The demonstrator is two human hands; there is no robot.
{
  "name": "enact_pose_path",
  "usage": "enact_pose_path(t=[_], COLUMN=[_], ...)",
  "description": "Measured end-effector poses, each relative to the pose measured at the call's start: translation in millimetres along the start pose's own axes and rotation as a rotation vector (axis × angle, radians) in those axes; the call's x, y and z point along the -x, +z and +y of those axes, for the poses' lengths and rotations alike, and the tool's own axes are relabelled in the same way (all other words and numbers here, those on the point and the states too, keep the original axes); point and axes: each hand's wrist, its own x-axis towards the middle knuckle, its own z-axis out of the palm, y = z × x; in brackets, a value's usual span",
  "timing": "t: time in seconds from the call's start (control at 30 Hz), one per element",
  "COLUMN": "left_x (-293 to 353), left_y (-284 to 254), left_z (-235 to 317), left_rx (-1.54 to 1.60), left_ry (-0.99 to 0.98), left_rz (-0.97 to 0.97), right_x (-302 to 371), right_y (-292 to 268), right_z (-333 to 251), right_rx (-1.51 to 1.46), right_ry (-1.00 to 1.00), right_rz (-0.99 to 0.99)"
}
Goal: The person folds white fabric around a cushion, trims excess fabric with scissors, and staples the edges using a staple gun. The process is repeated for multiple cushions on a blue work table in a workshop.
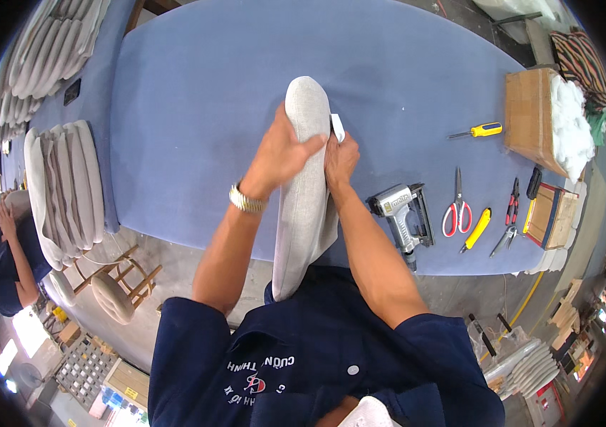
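A light grey upholstered seat cushion [304,185] stands on its narrow edge in front of my body, overhanging the near edge of the table. My left hand [281,153] is closed on its left side, thumb laid over the upper edge. At the cushion's right side, my right hand [341,160] has its fingers closed against the fabric, partly hidden by the cushion. A small white label [337,127] sticks out just above the right fingers; whether they pinch it too is hard to see.
On the blue-covered table [196,85], a staple gun [404,217], red-handled scissors [457,213], a yellow utility knife [477,229], pliers [508,228] and a yellow screwdriver [481,130] lie to the right. Beyond is a cardboard box [527,114] with white stuffing. Stacked cushions [68,188] and another person [14,256] are at left.
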Motion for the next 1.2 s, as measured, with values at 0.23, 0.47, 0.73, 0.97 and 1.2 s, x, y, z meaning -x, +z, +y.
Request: enact_pose_path(t=[0.23, 0.47, 0.73, 0.97, 1.2], left_x=[-77, -122, -50, 141, 261], left_y=[-10, -8, 10, 49, 93], left_z=[13, 36, 7, -7, -55], left_rx=[0.076, -0.144, -0.355, -0.189, -0.342], left_ry=[0.311, 0.000, 0.179, -0.176, -0.184], left_rz=[-0.062, -0.266, 0.240, 0.234, 0.447], right_x=[-7, -9, -8, -19, -27], right_y=[5, 1, 9, 11, 3], right_z=[10, 17, 15, 26, 33], right_rx=[-0.023, 0.046, -0.010, 0.024, -0.079], right_ry=[-0.034, -0.100, -0.106, -0.183, -0.149], right_rz=[0.021, 0.075, 0.081, 0.058, -0.058])
